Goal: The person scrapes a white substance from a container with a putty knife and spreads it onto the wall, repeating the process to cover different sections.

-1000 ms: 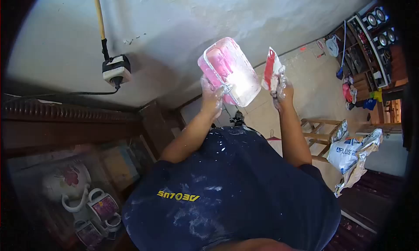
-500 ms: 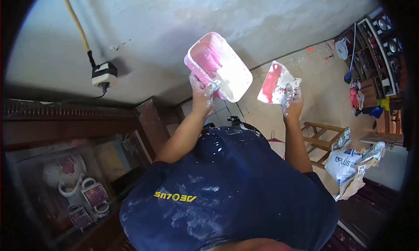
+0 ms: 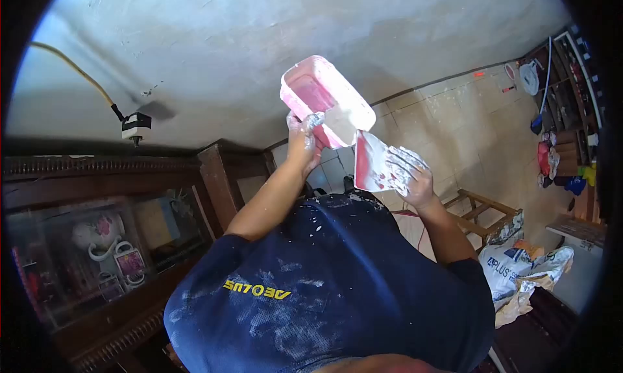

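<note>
My left hand (image 3: 304,139), smeared with white, grips the near side of a pink plastic tub (image 3: 344,87), which is tilted so its inside shows. White putty (image 3: 345,119) lies inside it toward the right end. My right hand (image 3: 413,178) is closed on a flat pinkish-red putty spreader (image 3: 367,164), its fingers coated in white and lying over the face. White putty also covers much of the spreader. Its upper corner is right at the tub's lower right rim. The thumb of my right hand is hidden behind it.
A plastered wall (image 3: 227,42) rises ahead, with a socket (image 3: 136,125) hanging on a yellow cable. A glass-fronted cabinet (image 3: 97,159) stands at left. On the right are a wooden stool (image 3: 477,225), a torn white bag (image 3: 503,272) and shelves (image 3: 561,107) beyond the tiled floor.
My right hand has brought the spreader leftward and down to the tub's rim, turning it. The tub is tilted a little differently in my left hand. The head view has shifted slightly.
</note>
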Tool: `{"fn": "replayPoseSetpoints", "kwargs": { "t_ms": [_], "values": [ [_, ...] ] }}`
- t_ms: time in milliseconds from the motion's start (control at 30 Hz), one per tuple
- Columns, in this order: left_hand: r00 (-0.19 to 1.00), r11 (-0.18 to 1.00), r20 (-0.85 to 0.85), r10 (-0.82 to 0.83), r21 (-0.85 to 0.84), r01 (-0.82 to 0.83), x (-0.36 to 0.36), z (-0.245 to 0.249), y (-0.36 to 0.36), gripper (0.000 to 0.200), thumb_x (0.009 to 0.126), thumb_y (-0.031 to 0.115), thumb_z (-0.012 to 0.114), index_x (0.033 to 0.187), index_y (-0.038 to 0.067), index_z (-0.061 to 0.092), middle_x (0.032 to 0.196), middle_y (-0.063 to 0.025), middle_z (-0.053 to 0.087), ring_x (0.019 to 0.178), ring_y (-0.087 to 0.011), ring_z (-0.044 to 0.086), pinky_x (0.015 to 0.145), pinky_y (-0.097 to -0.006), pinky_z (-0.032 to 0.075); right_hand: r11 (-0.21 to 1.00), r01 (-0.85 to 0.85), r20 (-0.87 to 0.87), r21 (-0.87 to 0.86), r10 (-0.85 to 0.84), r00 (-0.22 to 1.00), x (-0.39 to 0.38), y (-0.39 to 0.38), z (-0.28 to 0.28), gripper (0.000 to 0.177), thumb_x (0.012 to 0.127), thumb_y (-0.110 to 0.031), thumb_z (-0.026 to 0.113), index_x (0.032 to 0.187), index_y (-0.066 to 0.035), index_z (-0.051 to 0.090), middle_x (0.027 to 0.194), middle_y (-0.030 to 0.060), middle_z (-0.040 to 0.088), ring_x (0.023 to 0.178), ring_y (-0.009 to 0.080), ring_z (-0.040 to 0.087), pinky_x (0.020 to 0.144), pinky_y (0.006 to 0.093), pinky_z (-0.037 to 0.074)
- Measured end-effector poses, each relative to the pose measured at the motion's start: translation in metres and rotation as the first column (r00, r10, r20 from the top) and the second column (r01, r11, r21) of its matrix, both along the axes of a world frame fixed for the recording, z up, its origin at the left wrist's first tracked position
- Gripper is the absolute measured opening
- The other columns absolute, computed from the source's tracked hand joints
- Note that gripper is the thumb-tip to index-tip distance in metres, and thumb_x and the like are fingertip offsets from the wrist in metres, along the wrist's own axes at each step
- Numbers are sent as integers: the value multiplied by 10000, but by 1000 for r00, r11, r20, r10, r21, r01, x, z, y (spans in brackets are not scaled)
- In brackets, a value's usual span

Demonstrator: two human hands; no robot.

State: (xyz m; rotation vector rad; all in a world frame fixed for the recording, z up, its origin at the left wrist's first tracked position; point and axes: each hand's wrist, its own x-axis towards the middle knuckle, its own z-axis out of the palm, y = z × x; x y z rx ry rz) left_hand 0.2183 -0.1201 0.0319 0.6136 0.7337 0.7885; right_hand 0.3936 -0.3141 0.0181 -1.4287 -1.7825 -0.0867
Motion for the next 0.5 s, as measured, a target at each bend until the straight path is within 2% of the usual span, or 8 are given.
{"fn": "replayPoseSetpoints", "kwargs": {
  "t_ms": [100, 167, 200, 233, 267, 333, 433, 500],
  "values": [
    [999, 999, -2, 45, 24, -45, 7, -9, -4, 518, 792, 54, 588, 1220, 90, 298, 1155, -114, 481, 1045, -258, 574, 816, -403, 553, 998, -46, -100, -34, 43, 994, 25, -22, 3, 225, 716, -115, 653, 916, -14, 648, 1019, 150, 657, 1015, 326, 616, 905, 439, 473],
    [997, 997, 24, 69, 38, -70, 11, -15, -5, 533, 789, 55, 589, 1226, 80, 284, 1121, -115, 487, 933, -238, 605, 709, -371, 579, 998, -35, -343, -45, 18, 939, 35, -31, -6, 238, 726, -43, 623, 962, -15, 612, 1014, 182, 652, 975, 331, 628, 862, 401, 497],
    [999, 994, -20, 51, 102, -48, 10, -20, -3, 551, 780, 45, 587, 1233, 79, 276, 1100, -117, 487, 863, -221, 606, 634, -343, 574, 997, 64, -513, 35, -37, 857, 33, -33, -44, 264, 770, 20, 559, 1034, 7, 556, 994, 182, 654, 928, 259, 647, 814, 330, 506],
    [997, 986, -67, 33, 163, -21, 11, -11, -8, 569, 770, 34, 586, 1241, 77, 269, 1080, -119, 488, 793, -204, 607, 558, -315, 569, 998, 61, -522, 31, -36, 852, 34, -34, -49, 264, 770, 20, 559, 1034, 7, 556, 994, 182, 654, 928, 259, 647, 814, 330, 506],
    [998, 981, -22, 60, 184, -55, 18, -3, -16, 589, 746, 2, 580, 1243, 73, 272, 1007, -112, 504, 695, -165, 581, 451, -269, 524, 986, 164, -698, 30, -96, 709, 36, -32, -53, 262, 797, 25, 546, 1058, 24, 530, 984, 170, 653, 904, 218, 639, 793, 311, 503],
    [998, 974, -54, 14, 228, -1, 16, -7, -16, 601, 739, -10, 576, 1249, 65, 265, 986, -111, 513, 698, -158, 581, 464, -268, 527, 945, 302, -850, -126, -260, 458, 34, -20, -23, 213, 847, 2, 542, 1047, 71, 518, 967, 129, 642, 869, 137, 599, 746, 283, 493],
    [999, 960, -24, 21, 278, -13, 24, -11, -19, 585, 731, -23, 575, 1240, 27, 291, 941, -100, 532, 689, -137, 578, 495, -259, 530, 966, 252, -802, -53, -191, 566, 38, 1, 12, 198, 828, -13, 580, 1010, 61, 556, 921, 149, 657, 799, 182, 639, 703, 304, 504],
    [995, 946, -61, -79, 309, 94, 21, -13, -20, 537, 730, -28, 581, 1213, 11, 350, 957, -90, 540, 717, -135, 578, 508, -238, 517, 974, 218, -508, -66, -221, 833, 39, 13, 31, 189, 790, -32, 606, 961, 45, 594, 881, 172, 665, 761, 263, 666, 677, 335, 517]
  ]
}}
